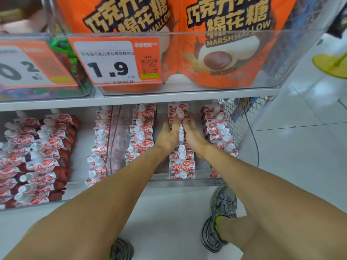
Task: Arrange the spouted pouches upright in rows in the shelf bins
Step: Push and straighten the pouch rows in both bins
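Red-and-white spouted pouches stand in three rows inside a clear bin (pixel 187 182) on the lower shelf. My left hand (pixel 168 136) and my right hand (pixel 194 136) lie flat against either side of the middle row (pixel 181 165), fingers straight and reaching to the pouches at the back. The bin's left row (pixel 140 136) and right row (pixel 218 132) stand upright beside my hands. In the neighbouring bin, one row (pixel 98 147) stands upright while many pouches (pixel 43 156) lie tilted and overlapping.
The shelf above carries orange marshmallow bags (pixel 216 53) in clear bins with price tags (pixel 114 62). A wire basket (pixel 240 117) hangs at the shelf's right end. My shoes (pixel 221 218) stand on the white tiled floor below. A yellow object (pixel 332 64) sits far right.
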Available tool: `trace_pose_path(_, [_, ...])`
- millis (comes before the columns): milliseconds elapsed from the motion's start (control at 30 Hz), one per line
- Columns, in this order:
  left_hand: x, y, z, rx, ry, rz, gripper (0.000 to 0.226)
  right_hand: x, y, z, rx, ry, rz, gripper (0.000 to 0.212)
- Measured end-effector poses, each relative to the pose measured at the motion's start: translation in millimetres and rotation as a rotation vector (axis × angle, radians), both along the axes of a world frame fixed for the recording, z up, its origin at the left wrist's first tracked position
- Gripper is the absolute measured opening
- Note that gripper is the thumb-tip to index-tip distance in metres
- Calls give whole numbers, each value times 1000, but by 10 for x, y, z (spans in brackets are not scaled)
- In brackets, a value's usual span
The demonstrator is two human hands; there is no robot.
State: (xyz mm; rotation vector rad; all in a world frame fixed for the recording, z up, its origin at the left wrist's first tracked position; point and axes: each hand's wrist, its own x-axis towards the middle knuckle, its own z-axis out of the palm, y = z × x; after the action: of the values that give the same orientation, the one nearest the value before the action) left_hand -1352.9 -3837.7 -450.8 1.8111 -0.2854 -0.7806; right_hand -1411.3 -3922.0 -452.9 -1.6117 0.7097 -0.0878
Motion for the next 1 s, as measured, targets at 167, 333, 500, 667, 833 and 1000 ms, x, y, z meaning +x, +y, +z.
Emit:
trace_pose_path(167, [-119,189,62,-36,131,-63,73,-157,35,-19,117,72,47,61])
trace_pose_path(333, [-215,208,77,-26,176,-98,71,-241,76,-85,301,45,3,60])
trace_pose_path(500, [-159,288,162,31,305,-126,80,-380,1,179,328,152,133,85])
trace_pose_path(667, [-200,375,147,242,378,-220,94,-674,15,383,441,226,223,48])
trace_pose_path(833, [-120,369,-58,214,367,-233,123,-672,94,424,414,232,213,51])
trace_pose_path(1000, [-259,477,224,226,368,-262,98,-724,147,586,363,303,227,68])
